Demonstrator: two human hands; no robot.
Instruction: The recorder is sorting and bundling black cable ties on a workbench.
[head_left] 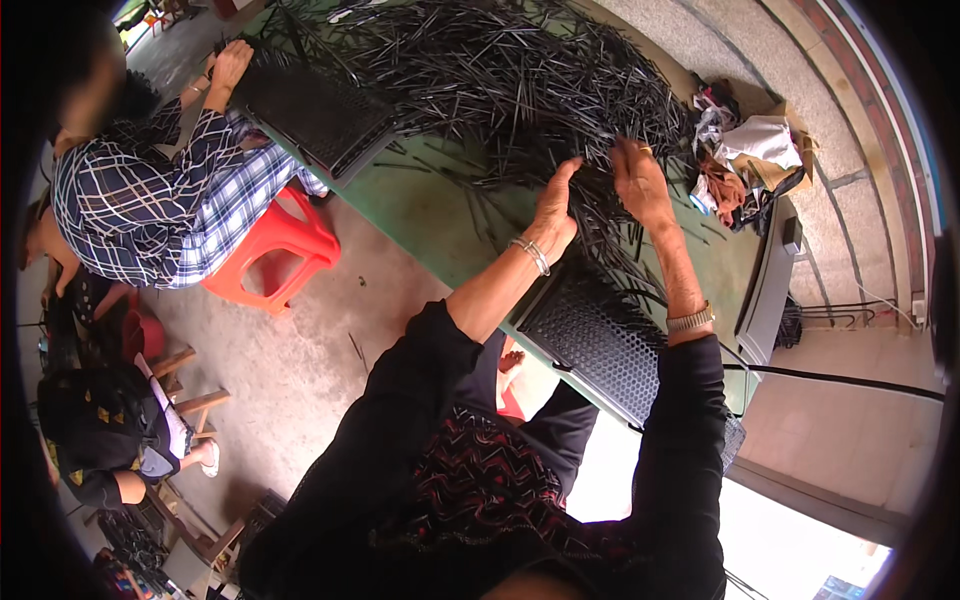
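Note:
Thin black sticks lie in a big tangled pile (500,80) on the green table. At its near edge my left hand (553,205), a silver bangle on its wrist, is turned toward my right with the thumb up. Its other fingers are mostly hidden. My right hand (642,185), with a ring and a metal watch band, reaches over the sticks, fingers bent in. A loose bunch of black sticks (598,215) is between the two hands. Just below, close to my body, a black tray full of small round holes (595,340) rests at the table's edge; sticks stand at its far side.
A second black holed tray (325,115) sits farther left, by a person in a plaid shirt on a red stool (275,250). Rubbish fills a cardboard box (785,170) beyond the table's right end. A black cable (840,378) crosses at right. Another person sits lower left.

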